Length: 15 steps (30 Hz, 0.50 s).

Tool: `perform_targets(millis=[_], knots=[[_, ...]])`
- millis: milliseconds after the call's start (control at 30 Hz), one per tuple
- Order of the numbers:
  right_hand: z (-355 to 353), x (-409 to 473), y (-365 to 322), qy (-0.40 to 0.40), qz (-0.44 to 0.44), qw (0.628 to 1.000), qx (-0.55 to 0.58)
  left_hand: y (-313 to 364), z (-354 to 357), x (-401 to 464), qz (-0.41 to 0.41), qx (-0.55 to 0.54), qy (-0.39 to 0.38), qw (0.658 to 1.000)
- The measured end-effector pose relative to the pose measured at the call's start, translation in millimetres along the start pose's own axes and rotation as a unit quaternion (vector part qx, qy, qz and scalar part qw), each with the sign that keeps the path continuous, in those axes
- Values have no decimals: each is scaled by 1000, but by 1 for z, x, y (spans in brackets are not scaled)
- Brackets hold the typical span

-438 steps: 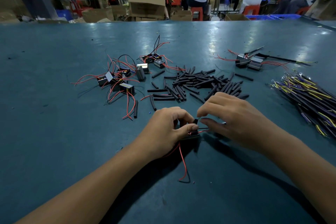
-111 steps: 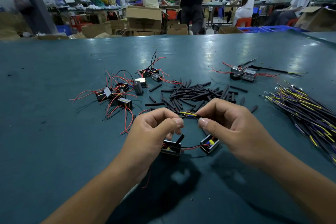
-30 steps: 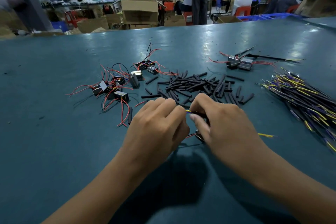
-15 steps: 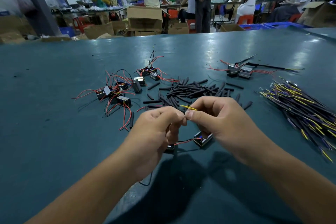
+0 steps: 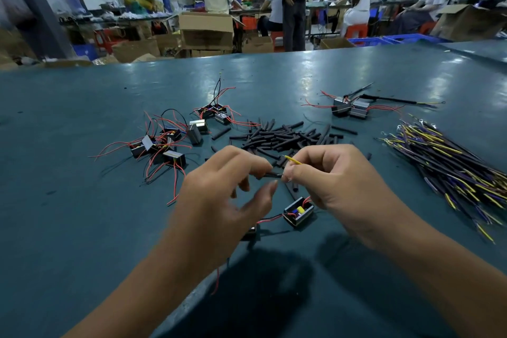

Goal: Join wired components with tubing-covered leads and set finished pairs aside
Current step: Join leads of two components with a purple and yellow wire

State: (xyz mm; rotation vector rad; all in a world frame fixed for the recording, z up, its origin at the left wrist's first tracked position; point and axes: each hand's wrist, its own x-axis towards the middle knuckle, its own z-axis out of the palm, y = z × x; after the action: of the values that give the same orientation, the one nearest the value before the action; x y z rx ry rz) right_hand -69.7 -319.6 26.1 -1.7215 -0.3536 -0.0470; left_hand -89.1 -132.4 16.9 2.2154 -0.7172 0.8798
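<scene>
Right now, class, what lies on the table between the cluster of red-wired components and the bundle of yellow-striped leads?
The head view shows a heap of short black tubing pieces.

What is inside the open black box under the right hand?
The box holds a yellow part and a small blue one beside it, with red wires entering. The rest is hidden by its walls.

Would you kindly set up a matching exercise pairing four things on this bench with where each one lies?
Things:
1. pile of black tubing pieces
2. bundle of yellow and purple leads
3. loose components with red wires
4. finished pair

Places:
A. far right, beside a long black lead
B. left of the tubing pile
C. centre, just beyond both hands
D. right edge of the table

Pairs: 1-C, 2-D, 3-B, 4-A
</scene>
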Motion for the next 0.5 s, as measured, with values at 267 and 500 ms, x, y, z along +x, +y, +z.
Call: perform_targets(millis=[267,500], knots=[[1,-4,-4,-27,-3,999,17,8,12,-8,129,128,63,981],[3,-5,-8,-47,-22,998,38,11,12,-7,96,104,48,989]])
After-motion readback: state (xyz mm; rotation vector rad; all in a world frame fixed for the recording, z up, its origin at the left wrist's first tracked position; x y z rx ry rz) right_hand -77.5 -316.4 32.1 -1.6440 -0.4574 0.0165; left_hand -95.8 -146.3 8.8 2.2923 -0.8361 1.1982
